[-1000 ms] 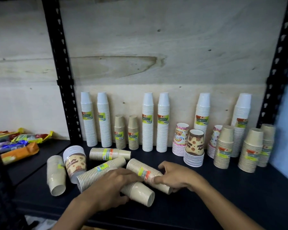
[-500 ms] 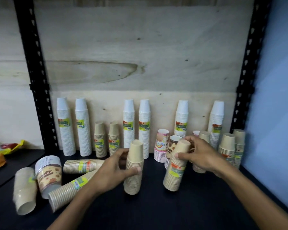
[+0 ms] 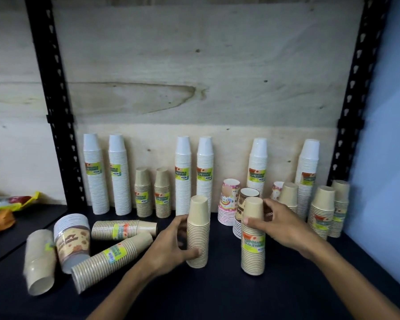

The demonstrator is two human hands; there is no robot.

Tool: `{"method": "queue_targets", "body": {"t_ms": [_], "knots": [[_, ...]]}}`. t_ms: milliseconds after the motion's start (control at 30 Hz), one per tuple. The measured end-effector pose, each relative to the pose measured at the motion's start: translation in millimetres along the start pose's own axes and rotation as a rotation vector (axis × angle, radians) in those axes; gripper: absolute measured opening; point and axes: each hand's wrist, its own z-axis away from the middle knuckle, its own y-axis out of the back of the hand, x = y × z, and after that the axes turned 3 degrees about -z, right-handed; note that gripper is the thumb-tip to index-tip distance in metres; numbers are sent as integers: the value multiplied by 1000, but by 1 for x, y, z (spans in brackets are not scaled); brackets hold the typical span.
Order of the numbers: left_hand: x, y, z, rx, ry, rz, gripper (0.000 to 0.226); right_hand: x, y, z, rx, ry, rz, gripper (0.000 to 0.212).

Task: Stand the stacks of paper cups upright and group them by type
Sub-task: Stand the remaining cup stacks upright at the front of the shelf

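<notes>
My left hand (image 3: 171, 244) grips an upright stack of kraft-brown cups (image 3: 198, 229) on the dark shelf (image 3: 217, 294). My right hand (image 3: 280, 224) grips a second upright brown stack (image 3: 252, 241) with a yellow-green label, a little to the right. To the left, several stacks lie on their sides: two labelled brown stacks (image 3: 123, 229) (image 3: 112, 256), a brown-patterned stack (image 3: 72, 241) and a plain brown stack (image 3: 38, 262). Tall white stacks (image 3: 95, 174) and short brown stacks (image 3: 143, 192) stand along the back wall. A pink-patterned stack (image 3: 228, 204) stands behind my right hand.
More brown stacks (image 3: 322, 211) stand at the right by the blue wall. Black perforated posts (image 3: 56, 100) (image 3: 356, 88) frame the shelf bay. Snack packets (image 3: 7, 202) lie on the neighbouring shelf at far left. Plywood backs the shelf.
Both hands lifted two brown stacks from lying flat to standing. The right stack went from tilted to upright on the shelf. The view shifted right, then back a little.
</notes>
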Motion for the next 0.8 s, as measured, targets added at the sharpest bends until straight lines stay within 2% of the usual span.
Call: {"method": "queue_targets", "body": {"t_ms": [100,200,267,367,500,600,667,800], "knots": [[-7,-8,2,67,30,-1,85,1,-1,1,0,1,-9,43],[-14,-15,6,-73,70,85,93,6,-2,3,-11,-13,-4,54],[-16,-19,8,-61,84,90,90,8,-3,6,-39,-11,-12,56],[-12,-22,12,51,77,26,83,13,-4,12,-58,-4,-50,57],[-14,-21,15,-13,70,22,85,22,-4,16,-59,-11,-75,61],[-15,-21,14,45,81,-8,86,33,-6,21,-118,-38,-22,62],[-15,-21,14,27,78,-15,90,44,-8,24,-155,-85,-4,65],[-20,-20,15,-24,92,-14,82,62,-15,28,-173,-125,49,63]]}}
